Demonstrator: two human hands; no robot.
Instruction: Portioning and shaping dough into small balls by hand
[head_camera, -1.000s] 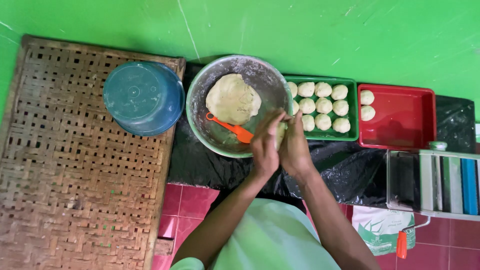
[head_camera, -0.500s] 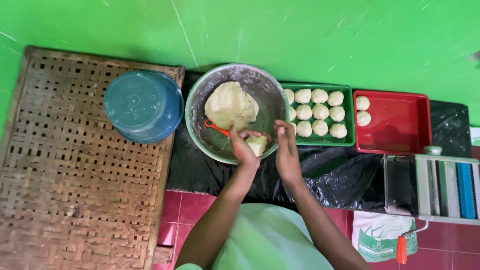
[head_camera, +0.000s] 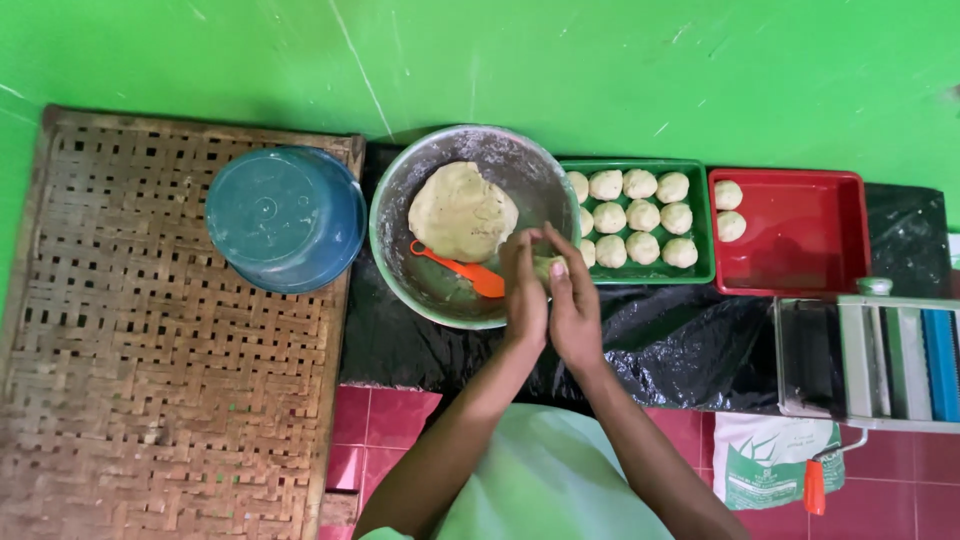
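My left hand (head_camera: 524, 292) and my right hand (head_camera: 573, 305) are pressed together over the near right rim of a metal bowl (head_camera: 395, 250). A small piece of dough (head_camera: 546, 266) is held between their fingers. In the bowl lie a large flat lump of dough (head_camera: 462, 211) and an orange spatula (head_camera: 462, 268). Right of the bowl a green tray (head_camera: 700, 225) holds several dough balls (head_camera: 641, 214). A red tray (head_camera: 810, 235) farther right holds two dough balls (head_camera: 729, 209).
An upturned blue bowl (head_camera: 285, 218) rests on a woven bamboo mat (head_camera: 130, 380) at the left. Black plastic sheet (head_camera: 680, 340) lies under the trays. A metal roller machine (head_camera: 880, 355) with an orange-handled crank stands at the right. Red floor tiles lie below.
My hands shifted from the bowl's right rim to the left and back, still working the small dough piece between them. The view has moved slightly.
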